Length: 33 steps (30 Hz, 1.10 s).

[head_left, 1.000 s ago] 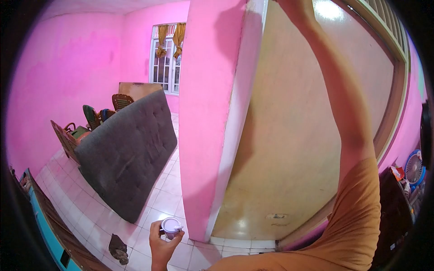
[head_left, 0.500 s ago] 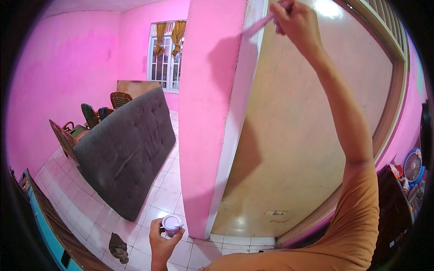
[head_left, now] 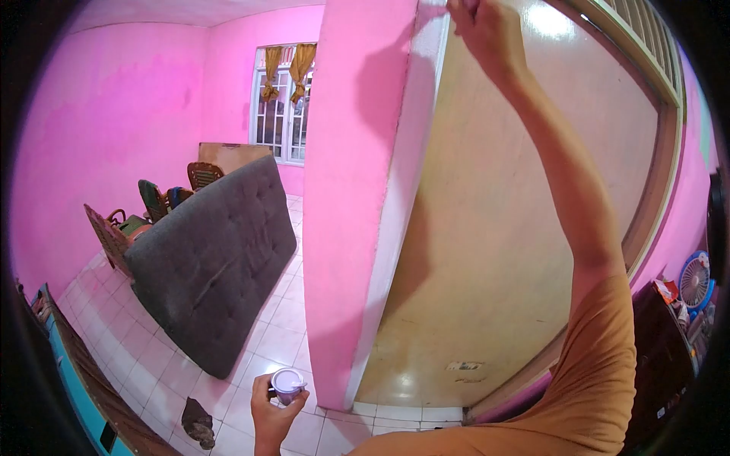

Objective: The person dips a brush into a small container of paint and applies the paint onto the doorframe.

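My left hand (head_left: pixel 272 419) is wrapped round a small cup (head_left: pixel 287 397) of pale lilac paint, low in the view over the tiles. A pale streak or small piece lies across the cup's rim. High up, my right hand (head_left: pixel 490 34) is closed on a slim paintbrush (head_left: pixel 435 11), mostly hidden by the fingers and the top edge of the view. Its tip is at the pale lilac-white edge strip (head_left: pixel 397 190) of the pink wall (head_left: pixel 350 190). Beside that strip stands a tan wooden panel (head_left: pixel 517 228), with my raised right arm in front of it.
A dark grey tufted mattress (head_left: pixel 213 266) leans on its side against wooden chairs (head_left: pixel 204 175). A dark crumpled bag (head_left: pixel 198 423) lies on the tiled floor (head_left: pixel 281 342). To the right are a blue fan (head_left: pixel 695 281) and a dark cabinet (head_left: pixel 660 342).
My right hand has moved slightly up and left, taking the paintbrush nearer the top edge of the view. The scene has shifted slightly downward; my left hand still holds the cup.
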Tool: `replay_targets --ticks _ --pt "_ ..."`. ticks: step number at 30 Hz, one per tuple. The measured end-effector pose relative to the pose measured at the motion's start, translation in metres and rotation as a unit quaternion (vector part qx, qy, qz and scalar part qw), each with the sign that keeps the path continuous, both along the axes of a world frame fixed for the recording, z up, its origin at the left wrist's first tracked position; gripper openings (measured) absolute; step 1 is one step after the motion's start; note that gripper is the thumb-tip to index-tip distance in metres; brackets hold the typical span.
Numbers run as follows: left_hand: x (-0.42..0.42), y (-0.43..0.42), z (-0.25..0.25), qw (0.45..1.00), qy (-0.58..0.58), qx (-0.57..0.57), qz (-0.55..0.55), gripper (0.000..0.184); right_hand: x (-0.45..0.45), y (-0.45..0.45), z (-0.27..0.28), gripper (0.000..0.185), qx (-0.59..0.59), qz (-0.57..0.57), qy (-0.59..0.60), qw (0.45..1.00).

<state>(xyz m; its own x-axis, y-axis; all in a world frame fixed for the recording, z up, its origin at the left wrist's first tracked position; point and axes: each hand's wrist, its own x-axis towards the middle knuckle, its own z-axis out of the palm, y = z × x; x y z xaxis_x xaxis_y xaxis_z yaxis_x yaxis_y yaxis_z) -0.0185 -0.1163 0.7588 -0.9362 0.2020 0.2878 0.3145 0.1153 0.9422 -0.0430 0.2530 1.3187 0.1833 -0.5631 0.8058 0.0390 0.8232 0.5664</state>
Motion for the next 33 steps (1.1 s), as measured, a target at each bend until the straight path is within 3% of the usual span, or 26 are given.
replay_targets --ticks 2,6,8,13,16,18,22,24,25,33 --pt "0.000 0.000 0.001 1.000 0.000 0.001 -0.002 0.050 0.008 -0.001 -0.040 0.030 -0.083 -0.012 -0.120 0.989" --pt "0.000 0.003 0.007 1.000 0.005 0.001 -0.007 0.050 0.032 -0.015 -0.092 0.030 -0.142 0.007 -0.209 0.968" --pt "-0.001 0.004 0.008 1.000 0.010 0.002 -0.009 0.050 0.039 -0.026 -0.099 0.031 -0.262 0.091 -0.280 0.919" --pt "0.000 0.005 0.011 1.000 0.012 0.000 -0.014 0.050 0.021 -0.010 -0.039 0.031 -0.235 0.111 -0.221 0.940" --pt "-0.002 0.007 0.006 0.999 0.043 -0.006 -0.002 0.047 0.014 -0.014 0.013 0.036 -0.282 0.131 -0.197 0.930" --pt "-0.002 0.008 0.006 0.999 0.036 -0.001 -0.002 0.047 0.006 -0.017 0.034 0.035 -0.156 0.121 -0.107 0.974" --pt "-0.004 0.009 0.003 0.999 0.051 0.000 0.003 0.049 0.003 -0.021 0.045 0.035 -0.111 0.113 -0.032 0.987" --pt "-0.004 0.008 0.006 0.999 0.053 -0.004 0.001 0.050 -0.001 -0.010 0.036 0.036 -0.011 -0.010 0.022 1.000" --pt "-0.004 0.008 0.007 0.999 0.054 -0.008 -0.002 0.051 -0.002 -0.009 0.024 0.036 -0.013 -0.011 0.020 1.000" --pt "-0.005 0.007 0.006 1.000 0.030 0.008 -0.006 0.049 0.024 -0.019 -0.097 0.030 -0.163 0.017 -0.234 0.958"
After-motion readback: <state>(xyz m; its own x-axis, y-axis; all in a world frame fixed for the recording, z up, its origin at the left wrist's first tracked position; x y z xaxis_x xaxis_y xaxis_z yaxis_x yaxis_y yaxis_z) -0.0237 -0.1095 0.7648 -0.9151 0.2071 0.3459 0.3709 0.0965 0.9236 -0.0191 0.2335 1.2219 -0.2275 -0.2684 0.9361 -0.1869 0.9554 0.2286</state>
